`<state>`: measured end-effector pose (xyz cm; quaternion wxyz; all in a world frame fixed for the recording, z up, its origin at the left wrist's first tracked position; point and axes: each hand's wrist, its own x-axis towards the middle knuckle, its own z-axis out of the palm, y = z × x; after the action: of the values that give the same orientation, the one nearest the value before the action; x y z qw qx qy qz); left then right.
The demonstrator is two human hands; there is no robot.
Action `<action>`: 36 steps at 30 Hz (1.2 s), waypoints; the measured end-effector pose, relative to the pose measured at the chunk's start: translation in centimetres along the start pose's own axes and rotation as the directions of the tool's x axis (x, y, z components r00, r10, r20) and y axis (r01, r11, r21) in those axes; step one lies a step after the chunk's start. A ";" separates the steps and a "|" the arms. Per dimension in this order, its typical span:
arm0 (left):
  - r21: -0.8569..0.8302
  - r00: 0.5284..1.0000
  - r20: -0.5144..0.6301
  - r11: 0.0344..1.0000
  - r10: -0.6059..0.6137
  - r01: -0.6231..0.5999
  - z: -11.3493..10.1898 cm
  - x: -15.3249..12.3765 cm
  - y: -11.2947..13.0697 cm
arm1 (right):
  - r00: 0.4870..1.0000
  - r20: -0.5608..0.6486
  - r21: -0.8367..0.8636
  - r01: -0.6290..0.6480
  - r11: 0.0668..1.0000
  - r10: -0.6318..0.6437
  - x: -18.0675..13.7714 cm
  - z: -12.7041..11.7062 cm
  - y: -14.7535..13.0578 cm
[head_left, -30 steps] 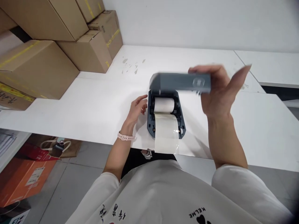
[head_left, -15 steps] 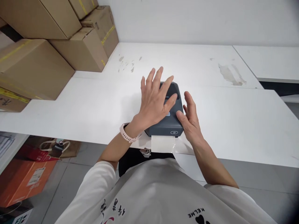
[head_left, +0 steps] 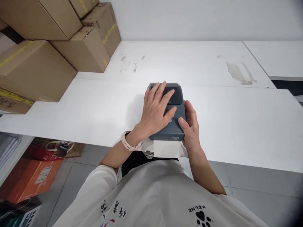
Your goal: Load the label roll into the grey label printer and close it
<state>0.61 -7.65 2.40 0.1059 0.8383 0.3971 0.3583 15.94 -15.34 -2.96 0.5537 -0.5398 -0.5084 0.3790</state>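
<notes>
A dark grey label printer sits near the front edge of the white table with its lid down. A strip of white label paper sticks out of its front slot over the table edge. My left hand lies flat on the lid, fingers spread, a pink watch band on the wrist. My right hand cups the printer's right front corner, thumb on the top edge and fingers against the side.
Several brown cardboard boxes are stacked on the table's left and back left. An orange box and a bag lie on the floor below at left. A stain marks the far right tabletop.
The printer lid, held up in my right hand a second ago, is now shut. My left hand moved from the printer's side onto the lid and settled flat. My right hand came down to the corner.
</notes>
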 end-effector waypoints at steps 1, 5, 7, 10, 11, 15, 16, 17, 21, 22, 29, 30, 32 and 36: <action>-0.038 0.996 -0.081 0.999 -0.039 0.036 -0.1 -1.1 0.1 | 1.000 -0.015 0.010 0.006 1.000 -0.006 0.0 0.1 0.0; -0.280 0.817 -0.482 0.939 -0.317 0.199 0.1 -9.1 1.1 | 0.996 -0.068 0.044 0.052 0.998 -0.049 -0.1 0.3 0.1; -0.451 0.814 -0.360 0.849 -0.456 0.275 0.3 -13.1 1.7 | 0.992 -0.086 0.063 0.098 0.993 -0.093 -0.1 0.3 0.1; -0.588 0.778 0.215 0.558 -0.590 0.585 0.3 -15.9 2.5 | 0.971 -0.100 0.028 0.222 0.975 -0.218 0.0 0.1 -0.2; -0.601 0.730 0.365 0.453 -0.577 0.658 0.2 -15.9 2.7 | 0.957 -0.082 -0.008 0.278 0.961 -0.277 0.1 -0.1 -0.3; -0.600 0.606 0.644 0.183 -0.468 0.779 0.0 -13.7 3.2 | 0.871 0.113 -0.183 0.492 0.851 -0.479 0.5 -1.0 -0.3; -0.599 0.597 0.653 0.165 -0.465 0.784 -0.1 -13.2 3.4 | 0.852 0.157 -0.222 0.523 0.823 -0.499 0.6 -1.2 -0.2; -0.603 0.595 0.649 0.155 -0.474 0.782 -0.1 -12.8 3.6 | 0.839 0.189 -0.256 0.544 0.799 -0.511 0.5 -1.4 -0.1; -0.618 0.583 0.630 0.124 -0.512 0.777 -0.1 -12.9 4.4 | 0.834 0.234 -0.332 0.551 0.765 -0.499 0.4 -1.7 -0.1; -0.618 0.583 0.632 0.122 -0.510 0.777 -0.1 -13.1 4.5 | 0.837 0.235 -0.338 0.548 0.766 -0.495 0.3 -1.7 -0.1; -0.619 0.635 0.650 0.195 -0.417 0.761 -1.2 -13.4 4.6 | 0.849 0.221 -0.358 0.528 0.770 -0.480 0.3 -1.5 -0.5; -0.624 0.664 0.635 0.243 -0.395 0.742 -1.6 -13.4 4.4 | 0.850 0.219 -0.368 0.527 0.766 -0.480 0.2 -1.4 -0.6; -0.674 0.763 0.512 0.366 -0.394 0.641 -2.1 -13.6 3.8 | 0.847 0.218 -0.412 0.530 0.741 -0.485 0.1 -1.3 -0.8; -0.706 0.840 -0.064 0.619 -0.539 0.344 -2.2 -13.7 2.0 | 0.818 0.243 -0.568 0.556 0.608 -0.521 0.1 -1.1 -2.0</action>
<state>-5.56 -19.32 -2.19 0.4299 0.5603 0.4473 0.5488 16.73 -15.77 -0.93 0.4207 -0.5012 -0.7558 0.0222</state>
